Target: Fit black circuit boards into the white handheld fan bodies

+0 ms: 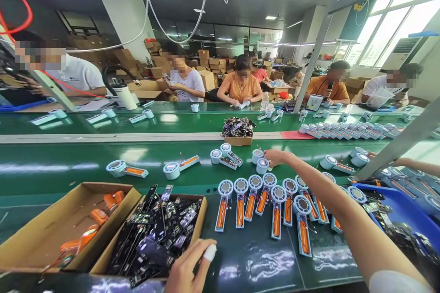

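Note:
My right hand (274, 157) reaches out over the green belt, its fingers closed at a pair of light blue handheld fans (262, 165). It covers their handles, so the exact grip is partly hidden. My left hand (190, 265) is low in the view, beside the right edge of a cardboard box of black circuit boards (161, 224). A white cover (210, 252) wraps one of its fingertips, and nothing shows between its parted fingers. Between my hands and arm, several open handheld fans (277, 213) lie in a row, with orange batteries and thin wires in their handles.
A cardboard box (37, 233) with a few orange batteries stands at the left. More fans (172, 170) lie along the belt (85, 155). At the right are a blue tray (409, 210) and a slanted metal post (395, 146). Several people sit across the line.

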{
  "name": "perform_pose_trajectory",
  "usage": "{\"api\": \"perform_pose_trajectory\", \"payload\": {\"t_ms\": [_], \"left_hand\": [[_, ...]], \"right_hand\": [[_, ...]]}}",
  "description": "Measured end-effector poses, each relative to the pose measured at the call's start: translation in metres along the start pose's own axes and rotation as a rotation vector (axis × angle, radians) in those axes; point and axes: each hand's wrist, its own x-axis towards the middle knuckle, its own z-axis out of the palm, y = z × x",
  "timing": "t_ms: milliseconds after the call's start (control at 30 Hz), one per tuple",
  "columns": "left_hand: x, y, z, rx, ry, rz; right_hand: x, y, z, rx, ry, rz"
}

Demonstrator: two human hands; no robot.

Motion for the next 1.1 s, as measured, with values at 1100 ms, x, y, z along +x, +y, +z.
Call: {"api": "perform_pose_trajectory", "payload": {"t_ms": [1100], "left_hand": [[0.038,0.002,0.016,0.304,0.072,-0.083]], "right_hand": [[-0.221,-0.244,0.082,0.052,0.049,0.527]]}}
